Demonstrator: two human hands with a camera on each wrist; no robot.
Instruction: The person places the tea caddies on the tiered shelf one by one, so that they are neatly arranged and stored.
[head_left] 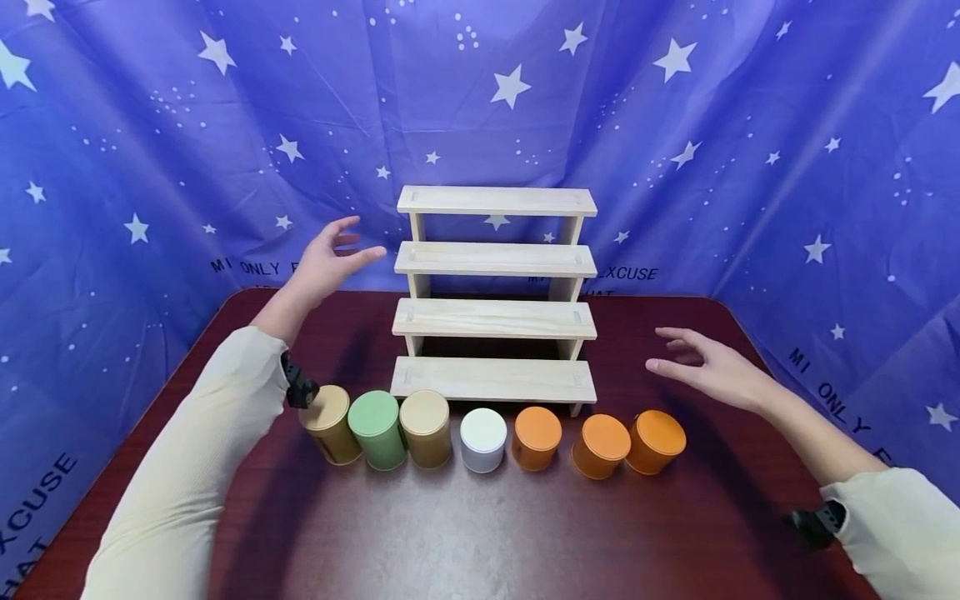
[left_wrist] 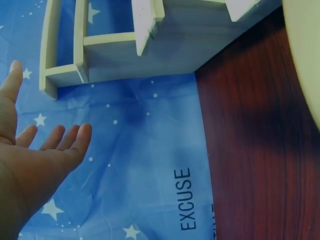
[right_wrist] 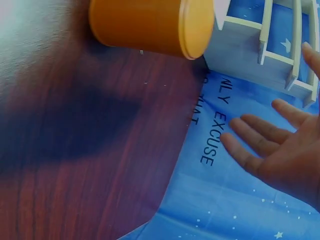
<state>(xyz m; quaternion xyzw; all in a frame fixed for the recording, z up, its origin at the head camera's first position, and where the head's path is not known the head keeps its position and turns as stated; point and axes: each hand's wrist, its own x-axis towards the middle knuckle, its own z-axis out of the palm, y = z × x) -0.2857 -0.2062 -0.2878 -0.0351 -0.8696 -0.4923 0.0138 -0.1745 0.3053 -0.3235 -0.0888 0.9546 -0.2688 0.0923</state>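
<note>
My left hand (head_left: 330, 257) hovers beside the upper tiers of a pale wooden four-step display stand (head_left: 495, 260), touching nothing, fingers apart. On the other side, my right hand (head_left: 708, 367) floats above the table to the right of the stand, also holding nothing. A row of lidded tins stands before the stand: a gold tin (head_left: 336, 437), a green tin (head_left: 381, 433), another gold tin (head_left: 427, 433), a white tin (head_left: 483, 442) and three orange tins (head_left: 536, 437). In the right wrist view the nearest orange tin (right_wrist: 140, 25) shows at the top.
The dark red wooden table (head_left: 480, 533) carries the stand near its back edge. Blue cloth (head_left: 465, 92) with white stars hangs behind and at both sides. Black devices are strapped to both wrists, the left one (head_left: 300, 387) appearing above the leftmost gold tin.
</note>
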